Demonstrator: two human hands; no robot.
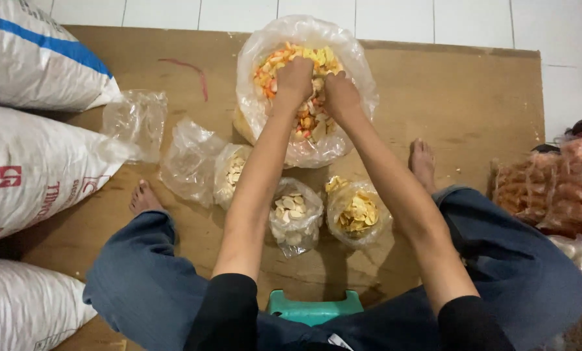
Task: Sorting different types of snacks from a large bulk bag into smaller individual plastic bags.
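Together, both arms stretch forward — left hand point(293, 81) and right hand point(340, 95) curl fingers into mixed crackers point(307, 120).

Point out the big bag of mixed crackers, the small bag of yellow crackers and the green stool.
Big bag of mixed crackers point(356, 62), head view, clear right wall.
Small bag of yellow crackers point(358, 214), head view, contents.
Green stool point(314, 307), head view, seat edge.

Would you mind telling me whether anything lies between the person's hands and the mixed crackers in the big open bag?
Nothing visible does. The left hand and right hand are already down in the big clear bag, resting on the orange and yellow crackers; its mouth is wide open.
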